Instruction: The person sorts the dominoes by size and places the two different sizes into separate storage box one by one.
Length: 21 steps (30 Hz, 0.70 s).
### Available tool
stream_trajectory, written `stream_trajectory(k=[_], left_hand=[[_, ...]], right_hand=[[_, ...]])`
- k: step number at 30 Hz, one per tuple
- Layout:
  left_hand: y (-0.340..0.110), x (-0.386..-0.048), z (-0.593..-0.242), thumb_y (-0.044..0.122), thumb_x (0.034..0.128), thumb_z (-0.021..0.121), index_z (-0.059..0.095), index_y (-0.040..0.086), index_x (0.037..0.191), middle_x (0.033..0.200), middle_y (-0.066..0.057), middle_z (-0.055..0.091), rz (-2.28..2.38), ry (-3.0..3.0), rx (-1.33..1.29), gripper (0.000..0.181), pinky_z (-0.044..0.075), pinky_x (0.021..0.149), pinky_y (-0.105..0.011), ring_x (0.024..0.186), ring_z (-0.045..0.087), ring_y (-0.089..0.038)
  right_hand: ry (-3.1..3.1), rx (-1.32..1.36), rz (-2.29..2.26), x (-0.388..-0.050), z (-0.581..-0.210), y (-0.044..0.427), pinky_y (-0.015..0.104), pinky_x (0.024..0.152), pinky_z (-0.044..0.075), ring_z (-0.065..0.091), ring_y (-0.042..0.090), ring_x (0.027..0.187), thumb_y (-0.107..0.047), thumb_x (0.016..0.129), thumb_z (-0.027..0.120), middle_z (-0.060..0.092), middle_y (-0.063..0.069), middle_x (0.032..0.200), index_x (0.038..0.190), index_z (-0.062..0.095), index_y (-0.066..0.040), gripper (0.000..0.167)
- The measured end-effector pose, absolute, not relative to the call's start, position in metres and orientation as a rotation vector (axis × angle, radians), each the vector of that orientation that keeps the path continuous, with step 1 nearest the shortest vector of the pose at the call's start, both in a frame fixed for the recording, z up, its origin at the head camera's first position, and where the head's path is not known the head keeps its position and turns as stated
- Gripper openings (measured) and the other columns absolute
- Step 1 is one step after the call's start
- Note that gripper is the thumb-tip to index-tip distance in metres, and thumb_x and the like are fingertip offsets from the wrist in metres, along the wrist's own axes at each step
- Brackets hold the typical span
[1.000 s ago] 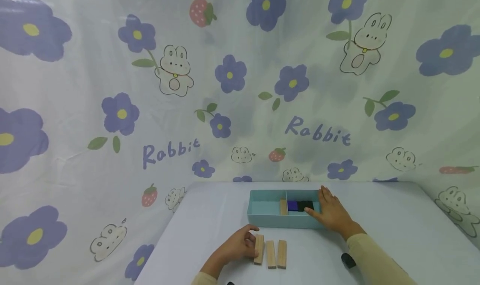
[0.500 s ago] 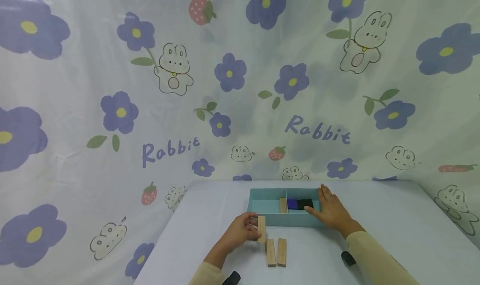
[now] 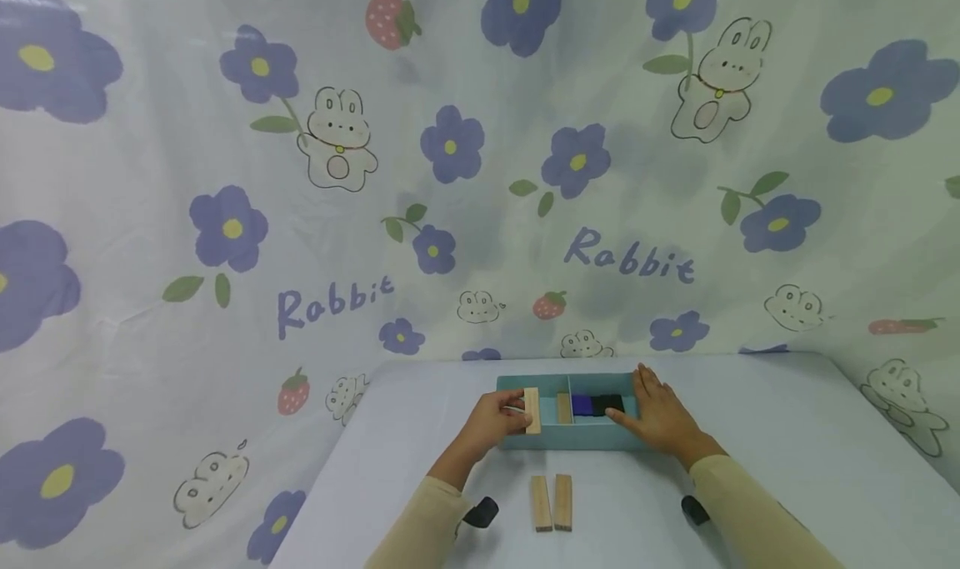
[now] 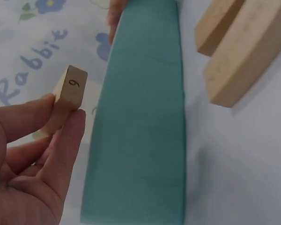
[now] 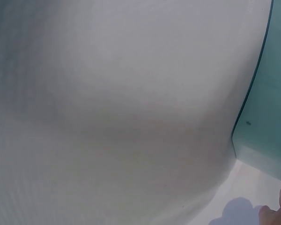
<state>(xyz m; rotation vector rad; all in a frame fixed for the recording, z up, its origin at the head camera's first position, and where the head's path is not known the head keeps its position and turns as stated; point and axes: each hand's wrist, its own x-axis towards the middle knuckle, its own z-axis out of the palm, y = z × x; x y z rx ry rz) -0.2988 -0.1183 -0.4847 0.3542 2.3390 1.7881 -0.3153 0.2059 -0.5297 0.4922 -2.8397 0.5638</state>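
My left hand pinches a wooden block between thumb and fingers, over the near left part of a teal divided box. In the left wrist view the block's end bears a printed digit, 6 or 9. My right hand rests on the box's right end, fingers straight, thumb over the near rim. In the left compartment another wooden block lies against the divider. The right compartment holds a purple piece and a black piece, partly behind the thumb.
Two wooden blocks, one left and one right, lie side by side on the white tabletop before the box. A patterned curtain hangs behind the table. Dark wrist-camera parts sit below the left forearm.
My left hand has lifted the leftmost of three wooden blocks off the table and carried it forward over the box's left compartment. The right hand has stayed on the box.
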Motion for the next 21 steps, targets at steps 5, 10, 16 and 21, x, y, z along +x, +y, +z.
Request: stream_trajectory(k=[5, 10, 16, 21], left_hand=[[-0.108, -0.320, -0.479, -0.001, 0.0870, 0.071, 0.051, -0.010, 0.134, 0.110, -0.014, 0.061, 1.717, 2.375, 0.338, 0.051, 0.057, 0.076, -0.032, 0.095, 0.066, -0.024], [-0.100, -0.337, -0.476, -0.003, 0.0873, 0.069, 0.054, -0.012, 0.130, 0.103, -0.012, 0.060, 1.650, 2.388, 0.266, 0.046, 0.057, 0.077, -0.034, 0.093, 0.066, -0.024], [-0.092, -0.350, -0.482, -0.002, 0.0872, 0.070, 0.057, -0.011, 0.126, 0.098, -0.011, 0.064, 1.499, 2.465, 0.237, 0.042, 0.056, 0.078, -0.038, 0.086, 0.068, -0.022], [-0.084, -0.356, -0.488, 0.002, 0.0868, 0.071, 0.060, -0.012, 0.122, 0.102, -0.015, 0.068, 1.307, 2.579, 0.231, 0.039, 0.054, 0.084, -0.044, 0.085, 0.069, -0.024]], right_hand=[[-2.848, 0.482, 0.571, -0.315, -0.531, 0.207, 0.062, 0.111, 0.014, 0.014, 0.047, 0.142, -0.070, 0.091, 0.044, 0.013, 0.031, 0.155, 0.147, 0.019, 0.016, 0.106], [-2.849, 0.487, 0.567, -0.317, -0.532, 0.207, 0.061, 0.111, 0.014, 0.013, 0.045, 0.143, -0.070, 0.092, 0.043, 0.012, 0.030, 0.156, 0.148, 0.018, 0.015, 0.105], [-2.847, 0.481, 0.575, -0.319, -0.533, 0.207, 0.061, 0.111, 0.015, 0.013, 0.044, 0.143, -0.071, 0.091, 0.042, 0.012, 0.029, 0.156, 0.148, 0.019, 0.014, 0.105], [-2.857, 0.479, 0.559, -0.318, -0.534, 0.207, 0.060, 0.112, 0.015, 0.013, 0.044, 0.143, -0.071, 0.091, 0.042, 0.012, 0.029, 0.156, 0.148, 0.018, 0.015, 0.106]])
